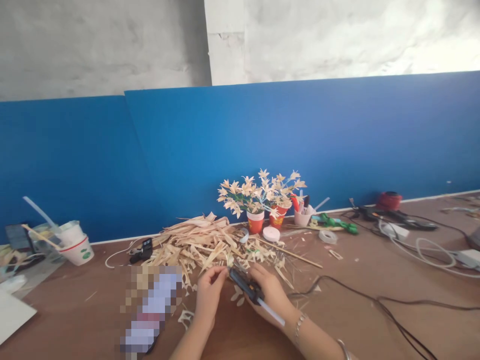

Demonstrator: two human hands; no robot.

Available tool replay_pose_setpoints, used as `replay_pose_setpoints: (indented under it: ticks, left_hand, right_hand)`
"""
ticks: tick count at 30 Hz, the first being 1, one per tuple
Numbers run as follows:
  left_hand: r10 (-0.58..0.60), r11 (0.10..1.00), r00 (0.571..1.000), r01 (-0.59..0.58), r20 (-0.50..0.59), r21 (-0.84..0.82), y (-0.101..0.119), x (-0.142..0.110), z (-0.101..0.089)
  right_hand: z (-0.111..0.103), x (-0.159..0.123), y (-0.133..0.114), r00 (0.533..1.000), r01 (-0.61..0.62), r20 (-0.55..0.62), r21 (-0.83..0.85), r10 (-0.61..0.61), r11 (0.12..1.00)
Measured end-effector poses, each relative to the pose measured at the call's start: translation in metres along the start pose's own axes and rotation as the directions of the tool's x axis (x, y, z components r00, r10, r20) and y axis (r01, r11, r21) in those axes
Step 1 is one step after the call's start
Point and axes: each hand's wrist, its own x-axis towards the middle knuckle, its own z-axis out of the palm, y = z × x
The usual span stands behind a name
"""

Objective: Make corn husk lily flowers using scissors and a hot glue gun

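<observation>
My right hand [270,286] is wrapped round a black hot glue gun [243,283], and a white glue stick [273,312] juts from its back end. The nozzle points up and left, close to the fingertips of my left hand [209,296]. Thumb and forefinger of that hand are pinched together on something too small to make out. Pale petal-shaped pieces [237,296] lie on the table between my hands. Just beyond them spreads a heap of dry, straw-coloured husk strips [198,239].
Cream artificial flowers stand in red paper cups [255,223] by the blue partition [210,150]. Tape rolls [327,237] and a thin stick [290,253] lie nearby. Black cable [348,287] crosses the right side. A pixelated phone-like object [152,315] and a white cup [77,251] are at left.
</observation>
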Motion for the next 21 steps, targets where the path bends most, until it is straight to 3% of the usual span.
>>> replay_pose_setpoints:
  ticks: [8, 13, 21]
  left_hand:
    - [-0.015, 1.0, 0.999, 0.015, 0.031, -0.006, -0.0008, 0.0009, -0.0012]
    - [-0.051, 0.998, 0.998, 0.05, -0.021, -0.04, 0.0051, -0.0028, 0.0007]
    - [-0.008, 0.998, 1.0, 0.008, -0.005, -0.063, 0.0009, -0.0011, -0.0004]
  right_hand:
    - [0.0015, 0.0002, 0.0011, 1.0, -0.011, 0.014, -0.014, 0.011, 1.0]
    - [0.002, 0.0004, 0.002, 1.0, -0.027, 0.015, -0.028, 0.027, 0.999]
    - [0.0028, 0.0009, 0.0046, 1.0, -0.021, 0.012, -0.06, 0.021, 0.998]
